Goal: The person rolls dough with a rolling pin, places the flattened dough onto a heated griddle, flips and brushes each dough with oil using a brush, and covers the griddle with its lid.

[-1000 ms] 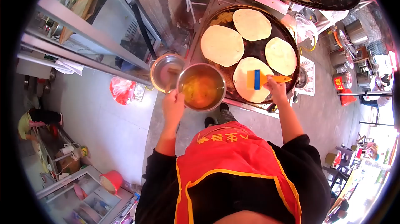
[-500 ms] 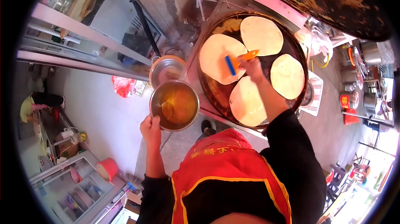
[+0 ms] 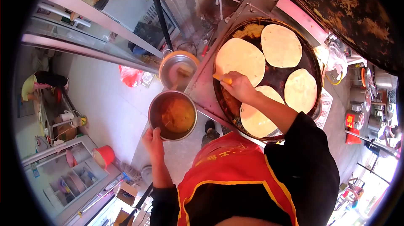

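My left hand (image 3: 154, 142) grips the rim of a steel pot (image 3: 153, 118), thumb over the edge. Yellow-brown oil (image 3: 179, 114) lies in the pot. Closed over the left side of a round griddle (image 3: 275, 76), my right hand (image 3: 240, 89) holds a brush (image 3: 223, 78). Only its orange handle shows; the blue brush head is hidden. Several pale flatbreads lie on the griddle: one large flatbread (image 3: 242, 58) just above my right hand, another flatbread (image 3: 281, 46) at the back, a flatbread (image 3: 301, 90) at the right, and a flatbread (image 3: 256, 121) partly beneath my forearm.
A second metal basin (image 3: 168, 72) stands beyond the pot, beside the stove. The dark griddle lid (image 3: 341, 11) hangs raised at the upper right. A glass-fronted frame (image 3: 97, 22) rises at the left. Another person (image 3: 40, 84) bends over at the far left.
My right hand has moved left across the griddle to its left edge, turning the brush so its blue head no longer shows. The pot in my left hand has shifted slightly toward me; the view has shifted.
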Motion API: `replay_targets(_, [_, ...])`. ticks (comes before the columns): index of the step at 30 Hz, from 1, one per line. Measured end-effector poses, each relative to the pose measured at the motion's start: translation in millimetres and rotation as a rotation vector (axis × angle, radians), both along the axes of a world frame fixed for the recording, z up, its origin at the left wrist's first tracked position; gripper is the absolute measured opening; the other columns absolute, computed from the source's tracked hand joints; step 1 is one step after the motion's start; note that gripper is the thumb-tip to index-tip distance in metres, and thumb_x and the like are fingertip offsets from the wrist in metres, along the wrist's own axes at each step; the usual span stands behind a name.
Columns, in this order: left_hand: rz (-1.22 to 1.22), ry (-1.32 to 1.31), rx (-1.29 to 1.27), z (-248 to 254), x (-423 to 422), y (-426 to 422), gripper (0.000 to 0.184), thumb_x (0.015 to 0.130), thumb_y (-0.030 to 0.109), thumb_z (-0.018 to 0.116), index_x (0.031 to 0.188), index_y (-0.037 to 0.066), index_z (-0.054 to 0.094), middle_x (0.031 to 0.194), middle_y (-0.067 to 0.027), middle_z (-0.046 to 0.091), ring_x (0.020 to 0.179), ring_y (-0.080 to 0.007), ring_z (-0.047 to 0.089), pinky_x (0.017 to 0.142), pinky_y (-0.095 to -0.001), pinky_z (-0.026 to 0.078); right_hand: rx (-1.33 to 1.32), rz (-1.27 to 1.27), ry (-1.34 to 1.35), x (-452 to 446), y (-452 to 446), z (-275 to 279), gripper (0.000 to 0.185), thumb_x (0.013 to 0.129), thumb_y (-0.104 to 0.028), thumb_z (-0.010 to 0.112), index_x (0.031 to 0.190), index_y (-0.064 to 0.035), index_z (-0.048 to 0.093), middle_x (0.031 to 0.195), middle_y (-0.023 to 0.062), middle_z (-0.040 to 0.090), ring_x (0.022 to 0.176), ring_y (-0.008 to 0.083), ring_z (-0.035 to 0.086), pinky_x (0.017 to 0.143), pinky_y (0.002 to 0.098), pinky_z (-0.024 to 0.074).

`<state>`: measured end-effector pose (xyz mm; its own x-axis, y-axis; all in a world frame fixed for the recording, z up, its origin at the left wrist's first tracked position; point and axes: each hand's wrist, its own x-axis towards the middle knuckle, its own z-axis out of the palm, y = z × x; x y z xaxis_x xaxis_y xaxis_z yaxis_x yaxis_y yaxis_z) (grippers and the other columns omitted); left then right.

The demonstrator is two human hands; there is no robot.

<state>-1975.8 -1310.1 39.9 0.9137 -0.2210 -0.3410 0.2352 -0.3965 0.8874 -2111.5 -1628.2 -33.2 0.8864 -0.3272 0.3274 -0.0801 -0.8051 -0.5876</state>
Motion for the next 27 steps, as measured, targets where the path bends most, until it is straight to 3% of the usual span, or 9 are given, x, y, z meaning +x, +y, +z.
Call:
replay_targets(3, [-0.018, -0.046, 0.008, -5, -1, 4, 0.019, 0.085, 0.007, 0.055, 0.066, 0.004, 0.053, 0.059, 0.0016, 0.051, 0.048, -0.0063, 0.044, 0.045, -0.0209, 0.036, 0.973, -0.286, 0.101, 23, -41, 8, 0.023, 0.086, -0.021, 0.063, 0.095, -0.0011, 0.063, 0.084, 0.0076, 0.065, 0.072, 0.0178, 0.062, 0.06, 0.0289, 0.0486])
replay_targets(6, [0.011, -0.035, 0.035, -5, -4, 6, 0.019, 0.085, 0.007, 0.055, 0.066, 0.004, 0.053, 0.059, 0.0016, 0.051, 0.049, -0.0065, 0.044, 0.045, -0.0207, 0.036, 0.792, -0.695, 0.135, 44, -128, -37, 0.029, 0.08, -0.028, 0.07, 0.082, 0.001, 0.067, 0.069, 0.0044, 0.066, 0.058, 0.011, 0.059, 0.052, 0.028, 0.0455])
replay_targets(7, [0.016, -0.036, 0.023, -4, -5, 6, 0.02, 0.085, 0.007, 0.055, 0.065, 0.004, 0.053, 0.059, 0.0017, 0.051, 0.048, -0.0065, 0.044, 0.045, -0.0206, 0.036, 0.75, -0.717, -0.116, 41, -157, -69, 0.031, 0.079, -0.031, 0.069, 0.078, 0.0001, 0.067, 0.065, 0.0051, 0.065, 0.056, 0.0113, 0.058, 0.05, 0.0284, 0.045])
replay_targets(9, [0.019, -0.028, 0.002, -3, -8, 8, 0.02, 0.085, 0.007, 0.056, 0.065, 0.005, 0.052, 0.058, 0.0018, 0.05, 0.048, -0.0065, 0.044, 0.045, -0.0205, 0.036, 0.436, -0.886, -0.059, 19, -180, -59, 0.033, 0.082, -0.033, 0.064, 0.079, 0.0001, 0.066, 0.064, 0.0099, 0.065, 0.054, 0.02, 0.061, 0.051, 0.0337, 0.0468])
replay_targets(13, [-0.003, -0.024, -0.011, -2, -7, 6, 0.022, 0.085, 0.008, 0.056, 0.064, 0.005, 0.051, 0.057, 0.0019, 0.049, 0.048, -0.0065, 0.043, 0.044, -0.0207, 0.037, -0.463, -0.449, 0.041, -43, -139, -40, 0.014, 0.074, -0.005, 0.057, 0.083, -0.0012, 0.067, 0.078, 0.0131, 0.064, 0.073, 0.0315, 0.061, 0.063, 0.0367, 0.0499])
replay_targets(17, [-0.009, -0.012, -0.003, -2, -4, 0, 0.023, 0.085, 0.007, 0.055, 0.063, 0.005, 0.05, 0.056, 0.002, 0.048, 0.047, -0.0061, 0.042, 0.043, -0.0211, 0.037, -0.15, -0.01, 0.04, -83, -21, -26, 0.041, 0.058, 0.007, 0.055, 0.096, -0.0039, 0.064, 0.085, 0.012, 0.063, 0.08, 0.0298, 0.059, 0.073, 0.0377, 0.0488])
replay_targets(23, [-0.072, -0.057, 0.007, -2, 5, -4, 0.021, 0.085, 0.007, 0.054, 0.065, 0.004, 0.052, 0.058, 0.0023, 0.049, 0.048, -0.0054, 0.042, 0.044, -0.021, 0.037, 0.894, -0.405, 0.029, -76, -25, -35, 0.015, 0.086, -0.012, 0.064, 0.094, -0.0002, 0.064, 0.084, 0.0055, 0.065, 0.07, 0.0149, 0.064, 0.061, 0.0253, 0.0513])
replay_targets(25, [-0.104, -0.07, 0.002, -3, 6, -2, 0.02, 0.085, 0.008, 0.054, 0.066, 0.004, 0.053, 0.058, 0.0023, 0.049, 0.049, -0.0053, 0.043, 0.044, -0.0209, 0.037, 1.251, -0.43, -0.294, -106, -81, -70, 0.016, 0.087, -0.013, 0.061, 0.093, 0.0016, 0.064, 0.084, 0.004, 0.065, 0.069, 0.013, 0.063, 0.06, 0.0239, 0.0514])
replay_targets(27, [-0.111, -0.056, 0.002, 2, 5, -4, 0.019, 0.085, 0.008, 0.054, 0.067, 0.004, 0.054, 0.059, 0.0023, 0.049, 0.049, -0.0053, 0.043, 0.045, -0.0208, 0.037, 0.685, -0.793, -0.166, -123, -92, -36, 0.013, 0.085, -0.012, 0.062, 0.092, -0.0005, 0.065, 0.072, 0.0057, 0.064, 0.062, 0.0112, 0.061, 0.056, 0.027, 0.0495])
